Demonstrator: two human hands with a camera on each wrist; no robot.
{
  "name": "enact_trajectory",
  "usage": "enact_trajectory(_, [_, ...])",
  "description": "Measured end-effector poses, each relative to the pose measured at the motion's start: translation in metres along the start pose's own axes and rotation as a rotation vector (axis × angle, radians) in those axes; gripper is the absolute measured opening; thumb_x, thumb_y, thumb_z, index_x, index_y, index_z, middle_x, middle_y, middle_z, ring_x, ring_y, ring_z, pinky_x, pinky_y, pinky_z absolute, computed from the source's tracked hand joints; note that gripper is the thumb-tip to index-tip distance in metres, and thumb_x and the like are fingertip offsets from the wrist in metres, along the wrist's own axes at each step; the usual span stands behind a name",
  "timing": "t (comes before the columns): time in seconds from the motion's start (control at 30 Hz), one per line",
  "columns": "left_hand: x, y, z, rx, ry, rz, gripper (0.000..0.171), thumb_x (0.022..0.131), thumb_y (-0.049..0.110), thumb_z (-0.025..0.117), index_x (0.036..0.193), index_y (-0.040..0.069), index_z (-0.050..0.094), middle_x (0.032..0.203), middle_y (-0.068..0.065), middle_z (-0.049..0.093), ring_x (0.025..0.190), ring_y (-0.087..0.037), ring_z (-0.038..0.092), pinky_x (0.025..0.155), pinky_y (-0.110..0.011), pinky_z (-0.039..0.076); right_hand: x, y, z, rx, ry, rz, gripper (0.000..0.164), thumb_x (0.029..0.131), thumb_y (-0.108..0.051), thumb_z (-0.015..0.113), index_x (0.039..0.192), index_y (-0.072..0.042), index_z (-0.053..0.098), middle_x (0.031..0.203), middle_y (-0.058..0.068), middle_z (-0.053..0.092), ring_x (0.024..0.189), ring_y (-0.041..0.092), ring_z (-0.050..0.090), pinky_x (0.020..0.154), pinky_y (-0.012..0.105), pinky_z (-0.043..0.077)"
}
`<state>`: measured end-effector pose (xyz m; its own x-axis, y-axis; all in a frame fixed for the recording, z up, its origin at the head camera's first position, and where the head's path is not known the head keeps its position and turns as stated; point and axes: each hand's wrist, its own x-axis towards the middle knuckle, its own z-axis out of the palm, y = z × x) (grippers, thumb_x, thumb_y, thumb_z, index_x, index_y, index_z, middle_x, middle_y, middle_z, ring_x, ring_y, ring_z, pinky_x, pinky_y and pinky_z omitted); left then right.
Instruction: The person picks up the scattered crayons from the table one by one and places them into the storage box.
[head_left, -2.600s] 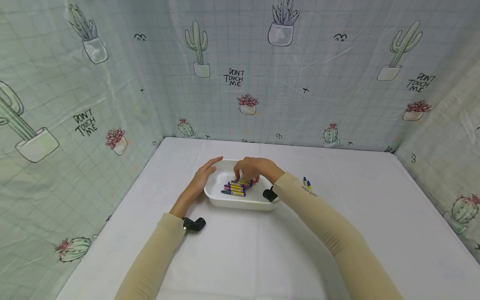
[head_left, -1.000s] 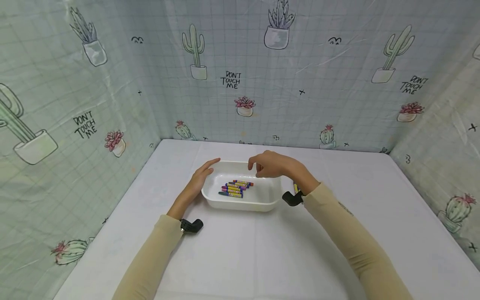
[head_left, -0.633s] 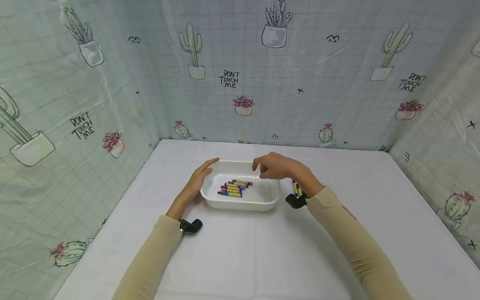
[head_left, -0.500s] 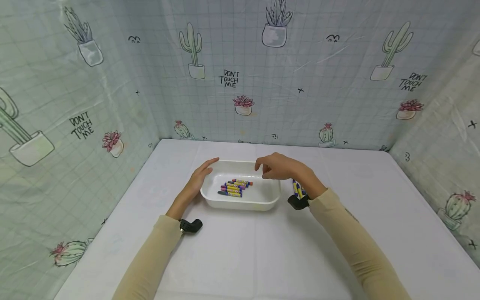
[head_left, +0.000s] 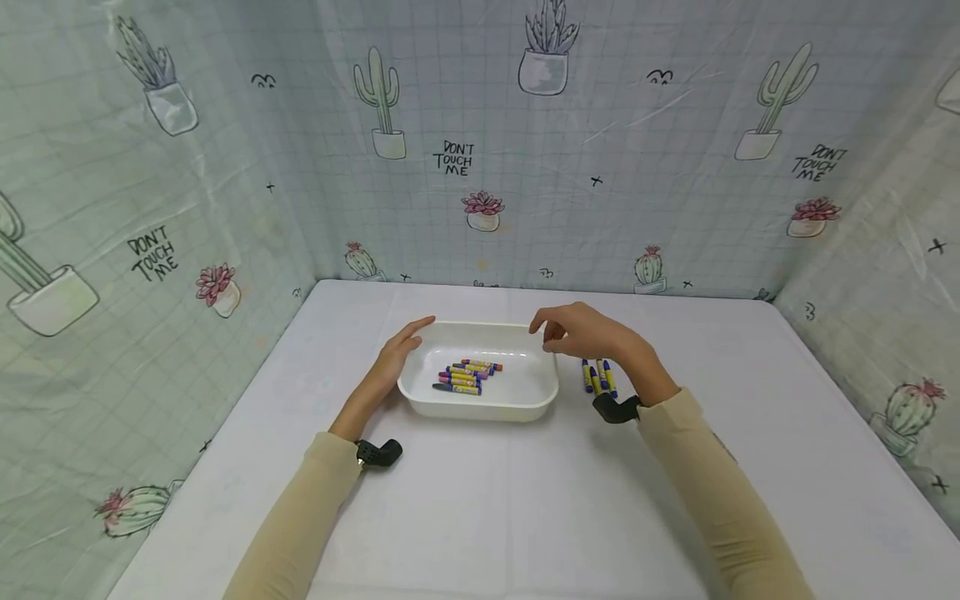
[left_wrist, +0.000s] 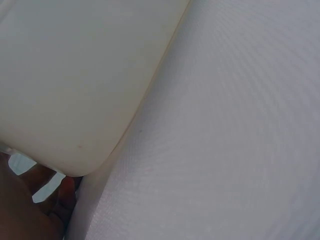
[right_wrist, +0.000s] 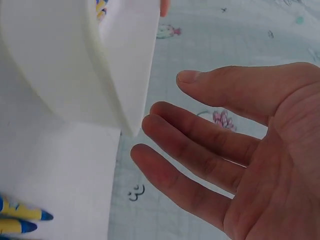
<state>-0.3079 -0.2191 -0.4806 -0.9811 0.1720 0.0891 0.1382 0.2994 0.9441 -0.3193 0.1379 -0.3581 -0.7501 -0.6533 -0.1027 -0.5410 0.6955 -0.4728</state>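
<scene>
Left hand: fingers extended, touching the left end of the white tray.
Right hand: thumb and fingers parted, raised beside the tray's far right corner.
Crayons inside: clustered on the tray floor, between both hands, touching neither.
Crayons outside: four, near the right wrist.
</scene>
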Motion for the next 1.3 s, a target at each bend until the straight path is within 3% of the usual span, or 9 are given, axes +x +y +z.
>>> enact_trajectory(0.23, [0.000,0.001,0.000,-0.020,-0.011,-0.027,0.049,0.113,0.027,0.031,0.161,0.020,0.038,0.171,-0.005,0.029,0.161,-0.033,0.021,0.131,-0.056,0.015,-0.018,0.029,0.003,0.025,0.054,0.052,0.032,0.098,-0.012,0.066,0.129,-0.008,0.066,0.112,0.013,0.075,0.105,0.030,0.071,0.086,0.043,0.062])
enact_trajectory(0.43, [0.000,0.001,0.000,-0.011,-0.013,-0.023,0.049,0.113,0.029,0.032,0.160,0.023,0.040,0.171,-0.002,0.031,0.160,-0.031,0.024,0.130,-0.056,0.017,-0.033,0.057,0.011,0.068,0.084,0.176,0.034,0.097,-0.011,0.065,0.130,-0.003,0.064,0.114,0.018,0.073,0.094,0.027,0.072,0.081,0.041,0.062])
enact_trajectory(0.77, [0.001,0.001,0.002,0.008,0.005,-0.010,0.048,0.112,0.027,0.032,0.159,0.024,0.042,0.169,-0.004,0.033,0.157,-0.033,0.030,0.128,-0.056,0.025,-0.049,0.087,0.020,0.155,0.003,0.378,0.047,0.094,-0.009,0.067,0.138,0.001,0.055,0.126,0.030,0.064,0.093,0.029,0.071,0.076,0.038,0.065])
enact_trajectory(1.1, [0.000,0.000,0.001,0.006,-0.005,0.000,0.049,0.112,0.029,0.033,0.160,0.022,0.041,0.170,-0.004,0.031,0.158,-0.032,0.027,0.129,-0.056,0.023,-0.055,0.096,0.023,0.232,-0.059,0.447,0.064,0.090,-0.014,0.077,0.143,0.005,0.047,0.128,0.031,0.062,0.091,0.027,0.071,0.077,0.037,0.064])
enact_trajectory(1.3, [-0.001,0.001,0.001,0.000,0.002,-0.008,0.049,0.112,0.028,0.032,0.159,0.022,0.041,0.170,-0.005,0.033,0.157,-0.033,0.031,0.127,-0.055,0.027,-0.053,0.101,0.029,0.243,-0.067,0.433,0.068,0.088,-0.014,0.080,0.145,0.005,0.047,0.127,0.030,0.063,0.090,0.024,0.070,0.076,0.035,0.064])
